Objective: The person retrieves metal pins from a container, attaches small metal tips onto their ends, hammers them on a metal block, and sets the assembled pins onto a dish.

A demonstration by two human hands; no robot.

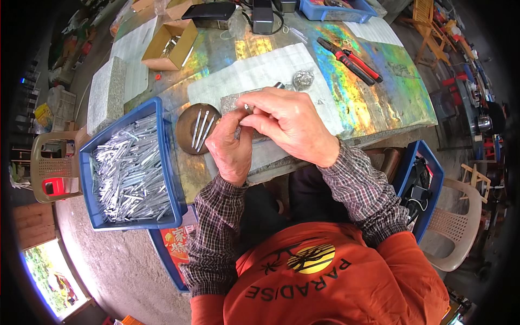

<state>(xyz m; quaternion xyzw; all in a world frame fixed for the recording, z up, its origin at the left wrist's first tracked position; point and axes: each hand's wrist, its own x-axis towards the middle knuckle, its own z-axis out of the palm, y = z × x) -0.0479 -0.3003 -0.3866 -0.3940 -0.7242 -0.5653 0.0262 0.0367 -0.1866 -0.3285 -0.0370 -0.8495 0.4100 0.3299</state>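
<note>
My left hand (232, 145) and my right hand (295, 122) meet over the front of the table, fingers pinched closed close together. Between the fingertips a bit of shiny metal shows, too small and covered to name. Under them a grey block (229, 102) is partly hidden. Just left of my left hand sits a round brown wooden disc (186, 120) carrying three slim silver metal pieces (203, 130). Beyond my right hand lies a clear, rounded bundle of small metal bits (303, 80). A short dark cylinder end (279, 85) peeks out above my right knuckles.
A blue bin (177, 208) heaped with thin silver pieces (130, 176) stands at the left. Red-handled pliers (352, 62) lie at the far right of the white sheet (271, 62). A cardboard box (162, 62) and pale stone block (106, 95) are far left; another blue bin (403, 181) is right.
</note>
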